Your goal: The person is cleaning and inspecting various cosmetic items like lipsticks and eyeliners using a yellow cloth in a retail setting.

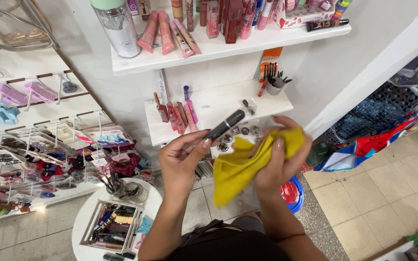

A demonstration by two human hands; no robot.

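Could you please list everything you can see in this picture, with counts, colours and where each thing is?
black tube: one, black, held above the lower shelf
yellow cloth: one, yellow, bunched beside the tube
upper shelf: one, white, top centre, with pink and red cosmetic tubes
lower shelf: one, white, below it, with a few pink tubes at its left
cup of pencils: one, grey, right end of lower shelf
round table: one, white, bottom left, bearing a tray of cosmetics
hair-clip rack: one, white, left wall, many coloured clips
left hand: holds the black tube
right hand: grips the yellow cloth
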